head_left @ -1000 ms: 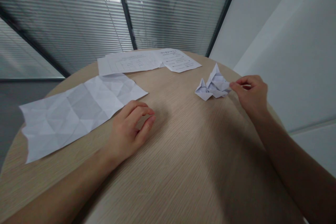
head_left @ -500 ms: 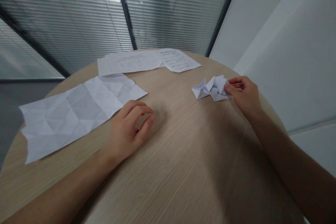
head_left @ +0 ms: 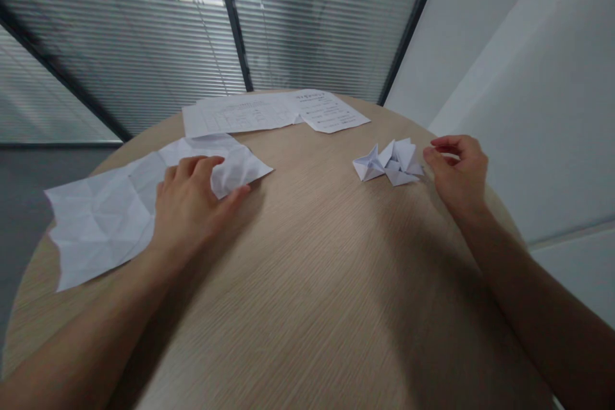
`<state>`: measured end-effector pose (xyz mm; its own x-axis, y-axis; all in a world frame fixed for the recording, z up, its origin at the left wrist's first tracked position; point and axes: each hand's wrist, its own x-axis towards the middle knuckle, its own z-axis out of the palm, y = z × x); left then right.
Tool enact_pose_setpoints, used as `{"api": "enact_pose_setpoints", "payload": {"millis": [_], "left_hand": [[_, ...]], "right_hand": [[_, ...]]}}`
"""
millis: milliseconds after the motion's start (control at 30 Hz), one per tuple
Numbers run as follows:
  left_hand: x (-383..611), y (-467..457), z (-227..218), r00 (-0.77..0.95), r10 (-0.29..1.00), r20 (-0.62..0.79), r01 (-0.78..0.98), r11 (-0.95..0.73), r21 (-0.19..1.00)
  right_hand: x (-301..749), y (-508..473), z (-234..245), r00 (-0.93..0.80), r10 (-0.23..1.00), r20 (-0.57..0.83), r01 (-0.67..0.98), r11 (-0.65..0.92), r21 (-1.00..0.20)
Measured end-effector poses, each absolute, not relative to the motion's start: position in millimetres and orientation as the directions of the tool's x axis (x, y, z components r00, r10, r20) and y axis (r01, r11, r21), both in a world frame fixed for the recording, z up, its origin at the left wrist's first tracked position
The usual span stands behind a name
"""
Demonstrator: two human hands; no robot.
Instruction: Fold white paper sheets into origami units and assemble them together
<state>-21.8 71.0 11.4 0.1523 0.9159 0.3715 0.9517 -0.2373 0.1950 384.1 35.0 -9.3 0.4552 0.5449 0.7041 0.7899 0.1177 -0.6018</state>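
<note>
A large sheet of white paper (head_left: 108,218), crossed with fold creases, lies at the left of the table. Over its right half is my left hand (head_left: 192,195), thumb stretched out and fingers spread; whether the fingertips touch the sheet I cannot tell. On the right, small folded paper pieces (head_left: 391,163) with pointed corners sit in a cluster. Just beyond their right side my right hand (head_left: 456,166) is raised, its fingers curved and slightly apart from the thumb, with nothing visible between them.
Printed sheets of paper (head_left: 245,115) lie along the far edge of the round wooden table (head_left: 307,269). Behind it stands a glass partition with blinds (head_left: 307,25), and a white wall (head_left: 519,77) rises on the right.
My left hand has moved left and away from me, from bare table to over the creased paper. My right hand has let go of the folded paper pieces and drawn slightly right.
</note>
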Motion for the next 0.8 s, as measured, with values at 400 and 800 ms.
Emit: {"api": "enact_pose_setpoints", "payload": {"millis": [400, 800], "left_hand": [[-30, 77, 25, 0.030, 0.998, 0.059, 0.987, -0.020, -0.157], [-38, 50, 30, 0.459, 0.588, 0.666, 0.828, -0.555, -0.081]], "right_hand": [[381, 34, -13, 0.334, 0.563, 0.756, 0.834, 0.196, -0.515], [378, 33, -11, 0.330, 0.563, 0.757, 0.835, 0.199, -0.513]]}}
